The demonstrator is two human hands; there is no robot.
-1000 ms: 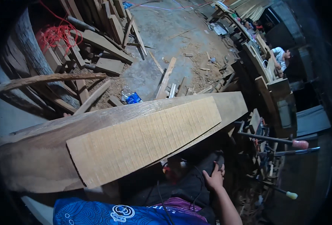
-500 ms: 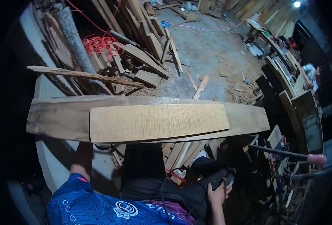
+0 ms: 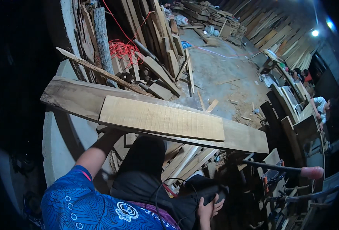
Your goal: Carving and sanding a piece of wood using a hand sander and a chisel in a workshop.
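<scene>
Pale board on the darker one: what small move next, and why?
Perhaps raise the right hand to the right end of the pale board, to steady it: that hand rests on the black trousers, while the left forearm reaches beneath the darker board, its hand hidden.

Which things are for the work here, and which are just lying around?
In the job:
pale board
long dark board beneath it, left arm reaching underneath

Seemingly just lying about:
tangled red cord
rough stick

Left hand hidden by the long board point(image 3: 248, 135), right forearm point(image 3: 205, 225) cut off below.
</scene>
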